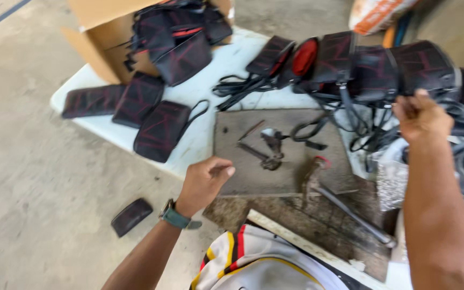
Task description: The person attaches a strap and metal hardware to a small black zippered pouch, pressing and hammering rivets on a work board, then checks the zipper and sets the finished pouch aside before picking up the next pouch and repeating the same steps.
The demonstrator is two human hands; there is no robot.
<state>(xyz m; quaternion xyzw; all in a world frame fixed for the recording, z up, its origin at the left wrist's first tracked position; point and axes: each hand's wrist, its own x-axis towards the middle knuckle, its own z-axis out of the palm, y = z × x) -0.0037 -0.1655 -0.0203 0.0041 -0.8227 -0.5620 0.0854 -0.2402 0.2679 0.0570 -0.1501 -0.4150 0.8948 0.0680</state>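
My left hand (204, 182) hovers with fingers curled loosely at the near edge of a grey board (291, 172), holding nothing that I can see. My right hand (421, 115) is a closed fist up at the right, gripping a black pouch with red stitching (422, 67) and its black straps (366, 126). Several similar pouches (345, 59) lie in a row beside it. On the board rest a dark metal punch tool (269, 150) and a hammer (318, 180) with a long handle.
A white table (210, 75) carries more black pouches (159, 129) and an open cardboard box (103, 37) full of them. One pouch (131, 216) lies on the concrete floor. A silver foil packet (392, 182) sits at the right. A worn wooden plank (318, 225) lies near me.
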